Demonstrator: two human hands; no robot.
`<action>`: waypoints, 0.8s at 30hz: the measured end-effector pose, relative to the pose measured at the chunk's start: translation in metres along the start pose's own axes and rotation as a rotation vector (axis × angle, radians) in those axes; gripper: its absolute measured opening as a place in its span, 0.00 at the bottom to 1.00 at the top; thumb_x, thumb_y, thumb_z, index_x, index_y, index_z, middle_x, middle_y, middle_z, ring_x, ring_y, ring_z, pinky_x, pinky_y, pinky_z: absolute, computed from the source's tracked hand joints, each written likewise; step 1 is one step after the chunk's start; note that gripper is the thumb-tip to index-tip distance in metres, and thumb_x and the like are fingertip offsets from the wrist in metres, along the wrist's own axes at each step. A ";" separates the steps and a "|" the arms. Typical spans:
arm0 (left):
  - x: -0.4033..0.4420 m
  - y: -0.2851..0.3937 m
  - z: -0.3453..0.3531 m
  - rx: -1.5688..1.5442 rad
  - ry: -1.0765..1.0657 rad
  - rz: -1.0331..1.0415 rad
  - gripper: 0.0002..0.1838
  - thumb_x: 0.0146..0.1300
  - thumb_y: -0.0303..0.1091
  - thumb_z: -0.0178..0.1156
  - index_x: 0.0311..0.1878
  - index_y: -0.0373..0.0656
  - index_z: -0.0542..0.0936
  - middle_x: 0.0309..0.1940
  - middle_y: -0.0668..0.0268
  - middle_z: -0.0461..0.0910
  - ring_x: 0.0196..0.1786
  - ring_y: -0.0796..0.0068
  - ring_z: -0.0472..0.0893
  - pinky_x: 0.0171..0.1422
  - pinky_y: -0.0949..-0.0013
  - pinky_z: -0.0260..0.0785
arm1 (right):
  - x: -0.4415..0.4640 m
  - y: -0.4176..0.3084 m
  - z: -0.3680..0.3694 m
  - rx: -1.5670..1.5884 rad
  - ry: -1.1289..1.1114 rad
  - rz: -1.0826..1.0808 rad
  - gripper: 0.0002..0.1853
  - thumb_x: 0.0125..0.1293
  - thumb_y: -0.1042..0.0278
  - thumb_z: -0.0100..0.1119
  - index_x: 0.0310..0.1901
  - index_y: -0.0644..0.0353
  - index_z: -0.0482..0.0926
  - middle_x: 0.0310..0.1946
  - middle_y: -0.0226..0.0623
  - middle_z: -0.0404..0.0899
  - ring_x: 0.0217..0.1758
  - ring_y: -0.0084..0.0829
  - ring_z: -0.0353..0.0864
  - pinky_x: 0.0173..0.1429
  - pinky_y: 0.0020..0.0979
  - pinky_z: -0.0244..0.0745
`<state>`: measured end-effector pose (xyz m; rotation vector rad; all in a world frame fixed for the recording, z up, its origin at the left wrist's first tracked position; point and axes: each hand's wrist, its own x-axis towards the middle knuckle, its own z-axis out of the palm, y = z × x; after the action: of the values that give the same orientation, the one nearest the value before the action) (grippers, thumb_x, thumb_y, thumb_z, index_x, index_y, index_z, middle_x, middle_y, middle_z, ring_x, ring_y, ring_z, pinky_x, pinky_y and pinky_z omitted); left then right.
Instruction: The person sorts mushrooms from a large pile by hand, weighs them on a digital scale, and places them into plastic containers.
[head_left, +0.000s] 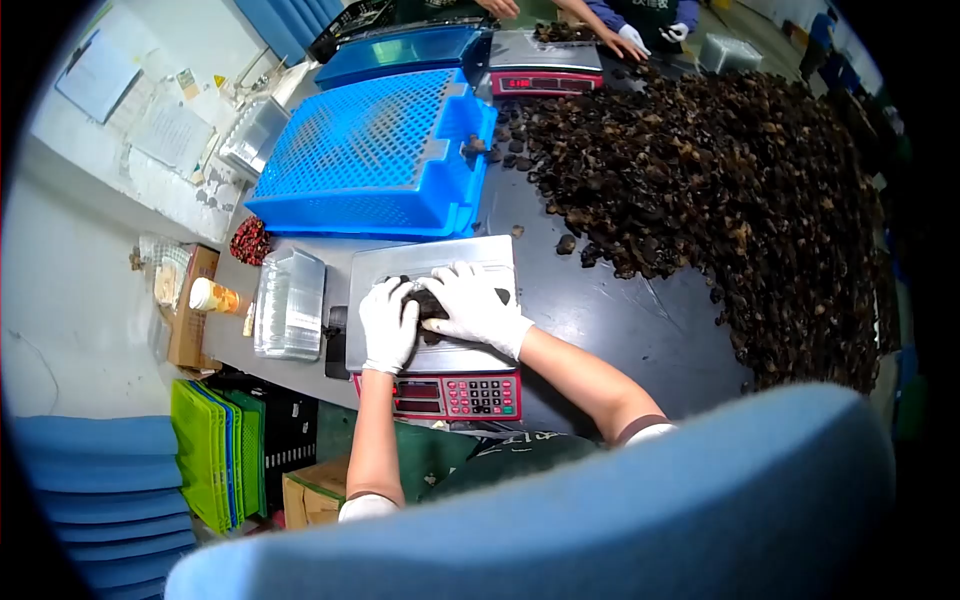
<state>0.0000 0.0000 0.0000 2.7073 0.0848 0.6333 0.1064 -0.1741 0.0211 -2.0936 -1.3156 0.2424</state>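
My left hand [389, 324], in a white glove, curls over the left side of a small heap of dark brown mushroom-like pieces [432, 306]. From the right, my right hand [471, 306], also gloved, bends its fingers over the same pieces. Most of the heap is hidden under both hands. It lies on the steel pan [380, 262] of a weighing scale, whose red front panel [437, 396] has a keypad and a display. Whether a clear tray lies under the pieces I cannot tell.
A large pile of dark pieces [720, 180] covers the table's right side. An upturned blue crate [360, 140] stands beyond the scale. Clear plastic trays [290, 303] stack at the left, near a paper cup [214, 296]. Co-workers' hands [622, 45] are by a second scale [545, 82].
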 end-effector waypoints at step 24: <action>0.006 -0.024 -0.022 -0.306 -0.104 -0.088 0.25 0.68 0.34 0.54 0.68 0.43 0.72 0.69 0.50 0.68 0.73 0.51 0.64 0.77 0.56 0.53 | -0.048 0.008 -0.029 0.016 0.293 0.036 0.30 0.59 0.60 0.64 0.61 0.65 0.72 0.58 0.50 0.76 0.62 0.48 0.73 0.70 0.48 0.61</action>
<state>-0.0043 0.0302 0.0127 2.4205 0.0730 0.4386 0.1028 -0.2300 0.0297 -2.0491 -1.0981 -0.0391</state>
